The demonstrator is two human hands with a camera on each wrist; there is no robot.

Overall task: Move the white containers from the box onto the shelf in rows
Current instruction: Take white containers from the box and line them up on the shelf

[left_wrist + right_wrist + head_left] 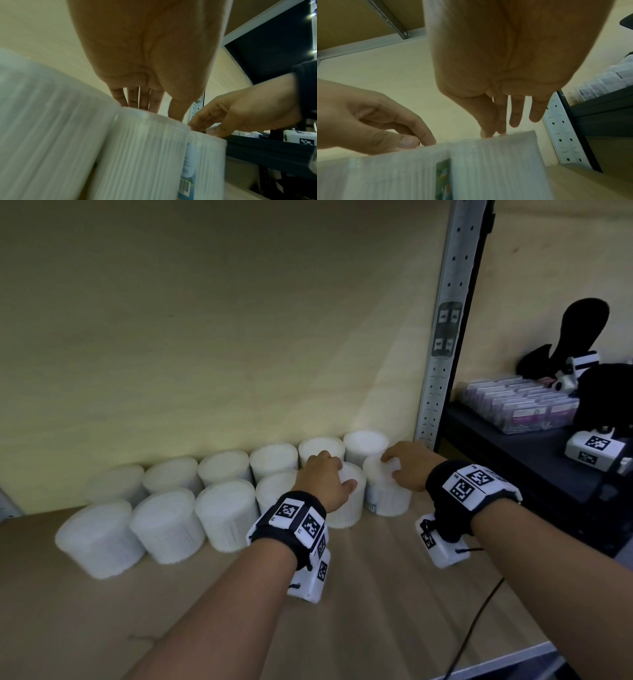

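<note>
White containers [168,525] stand in two rows on the wooden shelf [376,594], a back row against the wall and a front row just before it. The left hand [325,484] sits on top of one front-row tub [346,508], with fingers and thumb curled round its lid. The right hand [409,465] grips the top of the last tub [387,494] at the right end of the front row, beside the grey metal post [442,344]. The two held tubs touch side by side. A dark shelf [513,446] to the right holds purple packs [520,402].
</note>
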